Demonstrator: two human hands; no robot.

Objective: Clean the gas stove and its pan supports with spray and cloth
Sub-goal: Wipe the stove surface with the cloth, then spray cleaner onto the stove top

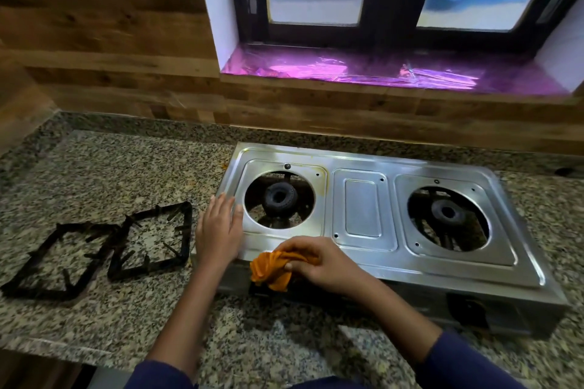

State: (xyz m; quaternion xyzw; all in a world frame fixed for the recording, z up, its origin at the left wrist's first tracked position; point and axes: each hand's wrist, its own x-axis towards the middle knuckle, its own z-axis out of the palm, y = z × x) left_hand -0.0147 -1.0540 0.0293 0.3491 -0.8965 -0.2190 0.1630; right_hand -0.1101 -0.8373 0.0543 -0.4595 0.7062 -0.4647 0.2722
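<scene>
The right grip [319,262] is curled around a bunched orange cloth [271,270] at the front edge of the steel gas stove [361,208], near its left burner [279,197]. The left grip [219,230] lies flat, fingers straight, on the stove's left rim. Two black pan supports [187,230] lie side by side on the granite bench [126,167], just left of the stove.
</scene>
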